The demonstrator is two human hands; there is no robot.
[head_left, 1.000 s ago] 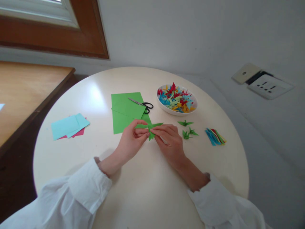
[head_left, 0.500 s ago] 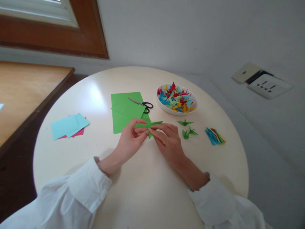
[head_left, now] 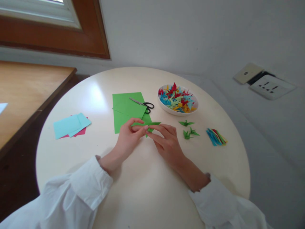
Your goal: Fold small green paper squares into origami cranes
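Between my two hands is a folded piece of green paper, one pointed strip of it sticking out to the right and a small tip showing below the fingers. My left hand pinches it from the left with thumb and fingers. From the right, my right hand grips it by the fingertips, which meet the left thumb. Much of the folded paper is hidden by the fingers. Just beyond lie green paper sheets with black-handled scissors on them. Several small green paper cranes rest right of my right hand.
A white bowl full of colourful paper cranes stands at the back right. Coloured paper strips lie at the right, light blue sheets over red ones at the left. All are on a round white table beside a wall.
The green paper has turned slightly in my fingers, and its lower tip has shifted a little left. Both hands keep their hold. The whole view has moved slightly.
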